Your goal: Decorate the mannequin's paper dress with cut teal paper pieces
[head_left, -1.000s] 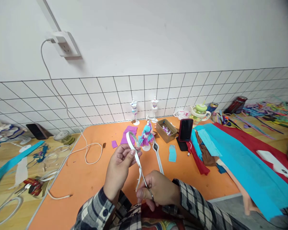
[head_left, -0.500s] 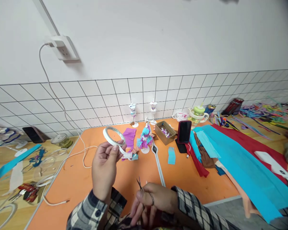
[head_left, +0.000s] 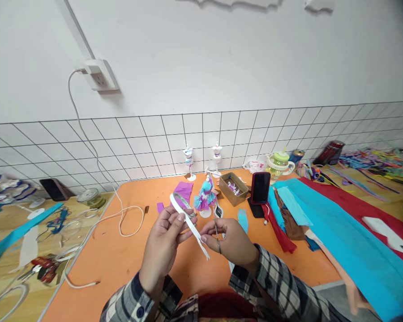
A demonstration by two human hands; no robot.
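Observation:
My left hand [head_left: 163, 243] grips a roll of white tape [head_left: 177, 205] between thumb and fingers, tilted above the table. A loose strip [head_left: 198, 238] hangs from the roll toward the lower right, its tip ragged. My right hand [head_left: 234, 241] has small scissors [head_left: 218, 241] hooked in its fingers, and its thumb and forefinger meet the strip near its end. Just beyond the hands stands a small dress form [head_left: 206, 194] in blue and purple ruffles. Purple crepe paper [head_left: 183, 191] lies behind the roll, partly covered by it.
Two small dress forms [head_left: 189, 156] stand against the tiles. A cardboard box [head_left: 234, 197], a propped phone [head_left: 260, 188] and a green-lidded jug [head_left: 278, 164] sit to the right. Blue crepe paper [head_left: 345, 228] runs along the right side. A white cable [head_left: 97, 219] crosses the left side.
My right hand has risen from near the table's front edge to the tape strip, scissors still in it. My left hand has shifted right and lower with the roll. The view has tilted slightly.

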